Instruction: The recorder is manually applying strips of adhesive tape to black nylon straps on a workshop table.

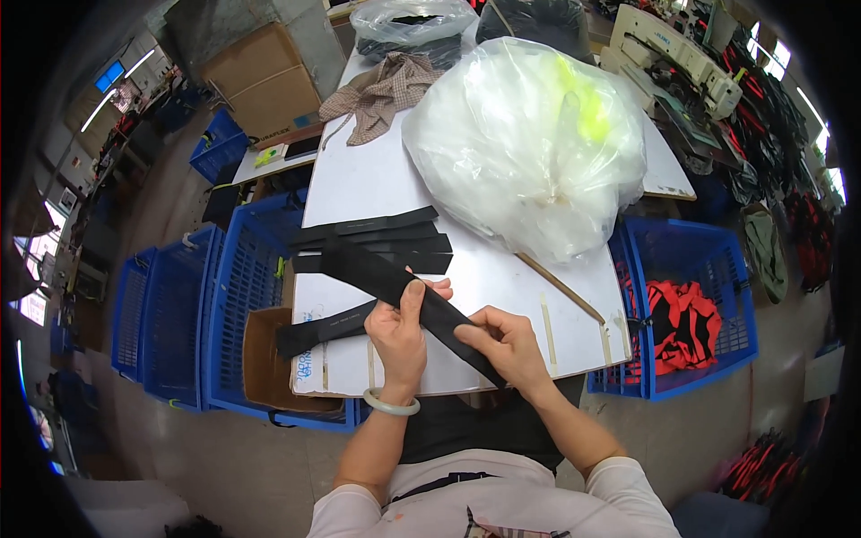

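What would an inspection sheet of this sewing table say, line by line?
Surface: white table, mostly bare near the middle.
Job's things: black strap held in both hands; stack of black straps behind it.
Clutter: big clear plastic bag, checked cloth, thin wooden stick.
Grippers: left hand and right hand both pinch the strap; pale bangle on the left wrist.
Cables: nothing seen.
Surroundings: blue crates left, blue crate with red cloth right, sewing machine behind.

Black strap (pixel 408 296), blue crates (pixel 242 296), prob. checked cloth (pixel 381 90).
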`<state>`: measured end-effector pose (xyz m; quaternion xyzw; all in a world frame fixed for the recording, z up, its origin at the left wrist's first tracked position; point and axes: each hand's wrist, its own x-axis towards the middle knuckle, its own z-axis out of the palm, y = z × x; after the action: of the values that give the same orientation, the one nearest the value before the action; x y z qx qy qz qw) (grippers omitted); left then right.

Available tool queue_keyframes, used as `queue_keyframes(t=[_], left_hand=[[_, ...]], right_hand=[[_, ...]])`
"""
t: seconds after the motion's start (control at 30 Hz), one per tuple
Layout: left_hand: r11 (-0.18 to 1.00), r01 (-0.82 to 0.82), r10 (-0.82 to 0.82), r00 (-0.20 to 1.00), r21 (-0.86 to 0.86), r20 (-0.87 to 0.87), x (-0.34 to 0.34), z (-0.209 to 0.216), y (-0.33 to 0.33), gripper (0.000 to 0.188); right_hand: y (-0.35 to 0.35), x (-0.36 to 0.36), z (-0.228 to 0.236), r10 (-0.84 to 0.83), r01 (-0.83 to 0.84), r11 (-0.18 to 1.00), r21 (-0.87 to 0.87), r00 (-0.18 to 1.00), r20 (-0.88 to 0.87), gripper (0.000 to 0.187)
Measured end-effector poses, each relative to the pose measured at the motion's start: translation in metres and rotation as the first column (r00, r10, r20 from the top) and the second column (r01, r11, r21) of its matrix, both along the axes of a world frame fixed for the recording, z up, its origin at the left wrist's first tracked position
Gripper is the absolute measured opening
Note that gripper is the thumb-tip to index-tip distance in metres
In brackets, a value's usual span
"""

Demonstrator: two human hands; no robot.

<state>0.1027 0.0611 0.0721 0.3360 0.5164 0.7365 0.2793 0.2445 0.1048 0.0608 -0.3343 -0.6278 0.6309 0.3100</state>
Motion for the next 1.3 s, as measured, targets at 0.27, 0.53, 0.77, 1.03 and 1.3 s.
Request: queue_keyframes(t=[0.27, 0.53, 0.77, 1.03, 1.3], left_hand=[[0.995, 0.063, -0.090, 0.917, 0.080, 0.389, 0.016, 0.009, 0.018, 0.024], [0.986, 0.130, -0.164, 0.814, 0.102, 0.556, 0.029, 0.009, 0.038, 0.030], [0.977, 0.087, -0.199, 0.684, 0.193, 0.702, 0.034, 0.009, 0.045, 0.032], [0.956, 0.286, -0.273, 0.796, 0.062, 0.541, 0.046, -0.019, 0.039, 0.030], [0.983, 0.171, -0.104, 0.801, -0.059, 0.590, 0.022, -0.029, 0.041, 0.032]], right_hand=[[0.002, 0.014, -0.001, -0.115, 0.093, 0.960, 0.263, 0.991, 0.068, 0.019], [0.006, 0.011, -0.012, -0.283, 0.206, 0.816, 0.540, 0.957, 0.064, 0.020], [0.006, 0.018, -0.014, -0.366, 0.257, 0.695, 0.671, 0.930, 0.023, 0.042], [-0.010, 0.020, -0.023, -0.357, 0.370, 0.916, 0.155, 0.928, -0.105, 0.028], [0.079, 0.046, -0.017, -0.587, 0.553, 0.657, 0.513, 0.802, -0.112, 0.009]])
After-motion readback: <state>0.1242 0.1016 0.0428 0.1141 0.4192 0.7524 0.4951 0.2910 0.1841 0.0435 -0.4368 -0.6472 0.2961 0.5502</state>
